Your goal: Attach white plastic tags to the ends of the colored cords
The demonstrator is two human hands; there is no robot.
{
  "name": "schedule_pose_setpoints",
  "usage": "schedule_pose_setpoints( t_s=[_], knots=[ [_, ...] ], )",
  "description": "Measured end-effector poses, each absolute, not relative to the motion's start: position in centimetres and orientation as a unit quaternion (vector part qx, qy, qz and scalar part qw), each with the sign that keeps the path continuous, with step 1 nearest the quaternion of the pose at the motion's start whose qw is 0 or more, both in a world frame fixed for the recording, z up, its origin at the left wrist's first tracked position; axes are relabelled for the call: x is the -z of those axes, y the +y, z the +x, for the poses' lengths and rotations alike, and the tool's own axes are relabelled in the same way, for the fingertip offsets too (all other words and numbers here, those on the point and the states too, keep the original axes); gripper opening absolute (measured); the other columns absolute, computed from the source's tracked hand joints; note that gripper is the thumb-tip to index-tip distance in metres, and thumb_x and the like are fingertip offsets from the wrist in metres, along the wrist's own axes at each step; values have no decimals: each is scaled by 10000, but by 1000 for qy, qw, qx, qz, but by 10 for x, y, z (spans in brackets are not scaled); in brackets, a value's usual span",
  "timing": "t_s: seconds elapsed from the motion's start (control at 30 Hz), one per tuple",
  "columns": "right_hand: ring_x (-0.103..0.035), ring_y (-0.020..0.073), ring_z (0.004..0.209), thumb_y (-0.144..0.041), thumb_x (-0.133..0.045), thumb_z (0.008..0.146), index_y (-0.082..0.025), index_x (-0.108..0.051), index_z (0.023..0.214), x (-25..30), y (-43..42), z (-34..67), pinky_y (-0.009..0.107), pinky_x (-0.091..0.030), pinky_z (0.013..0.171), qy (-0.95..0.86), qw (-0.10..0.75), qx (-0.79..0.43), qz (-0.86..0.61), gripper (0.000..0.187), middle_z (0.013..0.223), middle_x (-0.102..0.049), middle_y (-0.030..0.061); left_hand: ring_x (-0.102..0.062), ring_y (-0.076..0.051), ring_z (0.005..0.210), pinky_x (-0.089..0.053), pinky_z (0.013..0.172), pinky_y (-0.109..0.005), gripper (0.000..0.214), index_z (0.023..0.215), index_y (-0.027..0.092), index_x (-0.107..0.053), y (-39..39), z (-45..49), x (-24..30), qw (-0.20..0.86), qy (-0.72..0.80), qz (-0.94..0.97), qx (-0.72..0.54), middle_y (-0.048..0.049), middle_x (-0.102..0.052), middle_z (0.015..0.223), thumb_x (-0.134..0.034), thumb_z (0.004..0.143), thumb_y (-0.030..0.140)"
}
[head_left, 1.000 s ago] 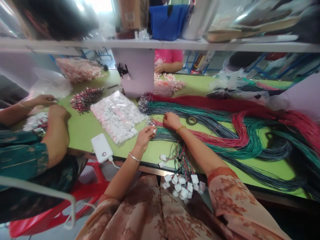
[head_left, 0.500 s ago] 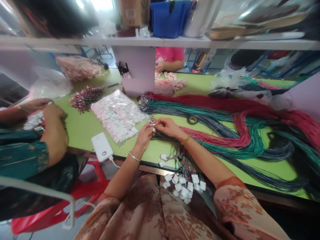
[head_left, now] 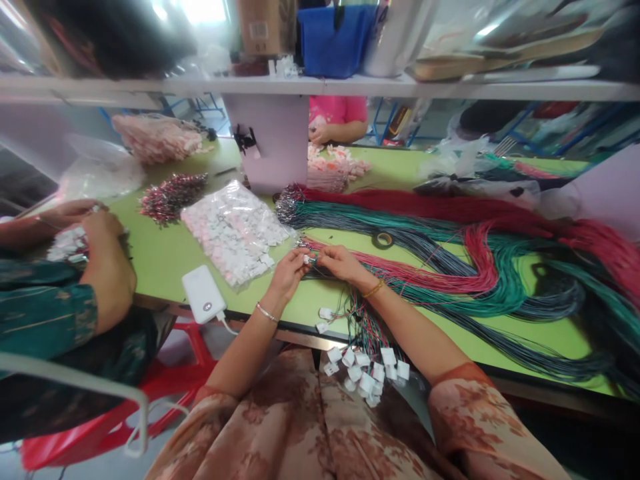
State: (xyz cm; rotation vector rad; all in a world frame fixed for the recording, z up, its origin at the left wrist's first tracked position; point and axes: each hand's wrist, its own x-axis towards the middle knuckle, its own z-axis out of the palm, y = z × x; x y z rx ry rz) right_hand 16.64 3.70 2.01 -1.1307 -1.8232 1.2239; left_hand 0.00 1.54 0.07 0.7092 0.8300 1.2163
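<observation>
Between the fingertips of my left hand (head_left: 291,272) is a small white connector housing (head_left: 307,259). My right hand (head_left: 341,262) faces it, thumb and finger pinched on a thin wire at the connector's side; whether its end sits inside is too small to tell. Just beyond my hands lie bundles of red wires (head_left: 400,268), green wires (head_left: 505,293) and dark grey wires (head_left: 450,257) with metal-tipped ends. A clear bag of white connectors (head_left: 235,230) lies left of my hands. Below my right wrist, wired white connectors (head_left: 367,373) hang over the table edge.
A white power bank (head_left: 204,293) with a cable lies near the front edge. A roll of tape (head_left: 383,240) rests by the wires. At left a co-worker's hands (head_left: 95,220) hold white connectors. A shelf (head_left: 350,87) carrying a blue bin (head_left: 336,40) crosses above the table.
My right hand has moved slightly down and right, a little apart from my left. The left hand keeps the connector in nearly the same place.
</observation>
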Motion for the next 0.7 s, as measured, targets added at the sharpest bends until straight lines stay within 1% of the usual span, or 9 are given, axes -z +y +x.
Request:
schedule_pose_setpoints(
  t_s=[0.07,0.13,0.2,0.3,0.37,0.43,0.53,0.6,0.7],
  knots=[
    [-313,80,503,-382,-495,756,-195,-418,589,-20,38,167,219,-248,498,-700,326,-466,-432,263,519,-374,-59,-566,-80,677,-445,649,-214,287,891,153,-678,15,1,-1,680,375,319,-543,-41,-689,875,-783,666,296],
    [-315,84,507,-381,-473,784,-198,-404,594,-20,37,168,221,-256,507,-722,321,-439,-429,272,526,-376,-55,-560,-80,662,-441,632,-213,303,887,150,-702,15,2,0,670,387,330,-541,-38,-690,841,-796,648,310],
    [-343,94,532,-345,-462,809,-194,-412,608,-23,33,169,227,-272,536,-769,309,-361,-427,256,555,-420,-37,-544,-77,625,-426,597,-209,330,888,145,-722,15,3,2,650,409,347,-538,-28,-680,772,-809,630,332],
    [-402,119,605,-265,-461,829,-175,-480,674,-26,27,169,248,-291,595,-840,267,-205,-425,180,664,-538,22,-514,-70,566,-393,548,-203,371,885,129,-736,16,3,6,633,439,361,-525,-13,-647,666,-817,610,364],
    [-420,131,636,-242,-458,844,-167,-506,713,-24,24,168,258,-296,616,-858,247,-155,-424,158,716,-573,52,-504,-68,549,-382,537,-202,384,888,118,-739,16,4,8,633,446,365,-517,-12,-630,629,-810,613,377],
    [-416,129,626,-249,-456,856,-170,-497,701,-20,25,166,255,-298,609,-851,253,-175,-425,179,690,-561,43,-494,-67,538,-371,526,-202,386,889,113,-741,16,4,10,626,452,375,-513,-12,-621,611,-801,621,384],
    [-381,108,560,-323,-439,880,-182,-459,655,-14,29,165,233,-292,560,-806,290,-303,-418,267,589,-482,-11,-497,-67,545,-371,528,-202,386,891,119,-743,16,5,11,614,458,382,-518,-14,-631,628,-797,621,390],
    [-364,96,538,-370,-444,879,-183,-459,655,-13,31,165,223,-288,536,-776,310,-370,-405,292,572,-449,-32,-513,-69,566,-385,547,-203,394,901,127,-742,16,5,11,615,455,373,-525,-16,-644,660,-803,614,390],
    [-357,90,539,-353,-479,849,-180,-466,644,-13,29,167,222,-274,531,-776,325,-365,-399,268,577,-444,-39,-524,-76,580,-392,554,-207,411,901,126,-741,17,5,9,612,453,372,-531,-21,-654,678,-813,599,396]
  ],
)
